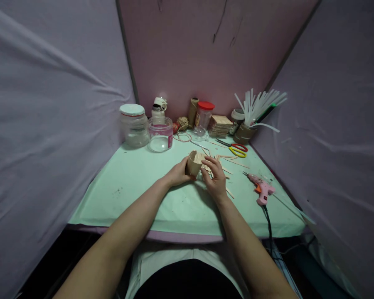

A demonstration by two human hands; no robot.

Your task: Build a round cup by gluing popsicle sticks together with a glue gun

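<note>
My left hand (178, 174) is closed around a small brown cardboard tube (193, 164), holding it tilted just above the pale green table cover (137, 182). Several flat wooden craft sticks (202, 158) stand against the tube's far side. My right hand (215, 177) is beside the tube on its right. Its fingers are curled and its fingertips touch the sticks; what it pinches is too small to make out. More loose sticks (227, 170) lie on the cover just right of my hands.
A pink glue gun (262, 189) lies at the right, its cord running off the front edge. Red-and-yellow scissors (237, 148), a clear bowl (160, 133), jars (134, 124), twine (183, 123), a stack of wooden squares (220, 125) and a cup of glue sticks (246, 131) line the back. Cloth walls enclose three sides.
</note>
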